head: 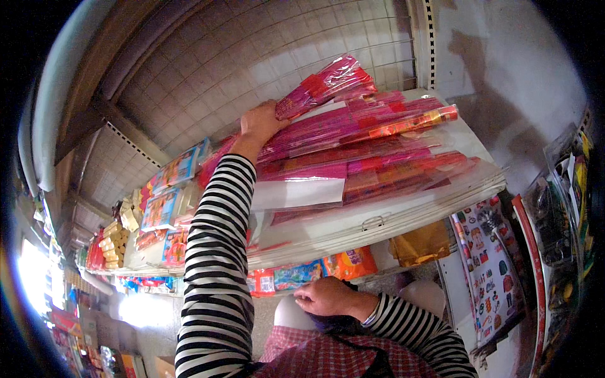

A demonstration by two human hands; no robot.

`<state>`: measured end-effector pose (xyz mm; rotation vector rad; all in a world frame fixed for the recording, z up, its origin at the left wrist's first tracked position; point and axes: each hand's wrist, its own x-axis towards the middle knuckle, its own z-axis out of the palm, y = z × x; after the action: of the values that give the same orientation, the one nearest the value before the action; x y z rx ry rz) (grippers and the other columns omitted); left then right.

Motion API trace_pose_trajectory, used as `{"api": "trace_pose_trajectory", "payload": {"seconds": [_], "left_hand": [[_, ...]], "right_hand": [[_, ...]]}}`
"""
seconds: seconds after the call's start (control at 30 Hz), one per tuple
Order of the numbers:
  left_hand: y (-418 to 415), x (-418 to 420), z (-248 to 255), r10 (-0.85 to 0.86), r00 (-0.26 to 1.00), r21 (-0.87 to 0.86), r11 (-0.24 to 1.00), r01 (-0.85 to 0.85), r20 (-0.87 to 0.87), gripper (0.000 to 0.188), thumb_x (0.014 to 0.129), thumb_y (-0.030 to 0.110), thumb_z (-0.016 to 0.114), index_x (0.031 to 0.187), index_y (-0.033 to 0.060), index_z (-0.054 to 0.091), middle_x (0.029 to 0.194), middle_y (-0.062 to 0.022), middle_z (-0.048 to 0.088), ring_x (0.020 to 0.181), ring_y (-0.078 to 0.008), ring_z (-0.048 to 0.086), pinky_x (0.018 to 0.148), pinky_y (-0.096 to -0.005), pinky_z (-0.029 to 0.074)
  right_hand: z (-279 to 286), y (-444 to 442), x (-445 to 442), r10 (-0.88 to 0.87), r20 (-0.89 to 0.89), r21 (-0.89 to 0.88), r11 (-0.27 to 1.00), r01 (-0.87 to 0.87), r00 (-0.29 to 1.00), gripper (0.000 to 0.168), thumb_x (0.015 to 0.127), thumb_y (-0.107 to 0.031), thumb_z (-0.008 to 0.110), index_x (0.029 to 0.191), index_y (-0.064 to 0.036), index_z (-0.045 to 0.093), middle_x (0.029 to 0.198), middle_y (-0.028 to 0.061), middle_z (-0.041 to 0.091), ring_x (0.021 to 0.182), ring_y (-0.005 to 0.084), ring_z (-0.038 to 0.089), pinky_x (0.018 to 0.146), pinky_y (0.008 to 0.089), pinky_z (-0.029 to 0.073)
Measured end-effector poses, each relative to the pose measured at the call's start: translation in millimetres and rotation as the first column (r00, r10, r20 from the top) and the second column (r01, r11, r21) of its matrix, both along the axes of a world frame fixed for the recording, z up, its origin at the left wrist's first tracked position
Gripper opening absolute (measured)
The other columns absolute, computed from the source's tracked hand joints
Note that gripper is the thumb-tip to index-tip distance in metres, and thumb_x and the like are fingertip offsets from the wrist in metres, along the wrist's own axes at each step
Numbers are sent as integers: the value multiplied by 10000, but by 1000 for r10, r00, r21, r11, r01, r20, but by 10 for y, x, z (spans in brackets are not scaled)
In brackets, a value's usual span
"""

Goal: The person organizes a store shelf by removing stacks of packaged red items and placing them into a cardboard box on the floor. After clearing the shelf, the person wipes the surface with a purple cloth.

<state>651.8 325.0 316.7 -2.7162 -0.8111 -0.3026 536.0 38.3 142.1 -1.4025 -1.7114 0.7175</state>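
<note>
My left hand [263, 124] reaches across the shelf and is closed on the near end of a clear-wrapped bundle of pink incense sticks [321, 90]. The bundle's far end tilts up over a spread of similar bundles [326, 127] lying on the white metal shelf [326, 236]. Among them lie a red and gold tube [411, 124] and a white paper panel [298, 193]. My right hand [326, 297] is low in front of my body, fingers curled in, below the shelf's front edge. Whether it holds a dark item is unclear.
A wire-grid panel [264, 56] backs the shelf. Blue picture packets [160, 208] and gold rolls [113, 245] stand to the left. Orange packets [350, 262] and a brown package [420, 243] lie on the lower shelf. Packaged goods [553, 227] hang at the right.
</note>
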Motion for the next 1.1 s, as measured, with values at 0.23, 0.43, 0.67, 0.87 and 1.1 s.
{"api": "trace_pose_trajectory", "payload": {"seconds": [0.23,0.43,0.67,0.87,1.1], "left_hand": [[185,111,-262,-143,989,153,978,145,-22,341,748,233,573,1027,53,491,1035,-155,563,920,-306,574,778,-420,463],[423,157,-78,-111,994,15,994,110,22,307,733,112,517,1032,47,490,981,-194,584,911,-350,565,781,-433,452],[320,137,174,-208,978,-67,976,209,29,325,681,73,528,1005,50,544,949,-205,588,924,-345,556,798,-416,435],[129,51,337,-220,974,-106,969,225,53,320,673,86,538,990,39,549,930,-209,591,911,-345,558,796,-419,427],[-356,-53,299,-309,949,-40,950,311,58,329,679,114,538,1002,50,531,905,-202,596,843,-360,574,732,-437,453]], "right_hand": [[15,-8,35,-7,8,-49,999,8,1000,265,816,-289,474,839,-46,578,722,168,588,677,326,589,618,451,454],[85,-8,75,3,33,-41,999,-2,999,252,814,-281,475,843,-50,572,736,167,591,689,323,590,622,450,458],[41,-8,98,-18,19,-55,998,19,1000,257,805,-277,482,824,-31,556,707,168,584,670,328,586,618,450,453],[35,-1,79,-3,8,-40,999,3,1000,254,801,-280,491,789,-33,551,686,164,577,653,331,582,607,450,448],[36,32,54,7,111,-104,995,5,994,260,791,-287,514,926,-92,620,800,124,624,713,293,605,640,396,477]]}}
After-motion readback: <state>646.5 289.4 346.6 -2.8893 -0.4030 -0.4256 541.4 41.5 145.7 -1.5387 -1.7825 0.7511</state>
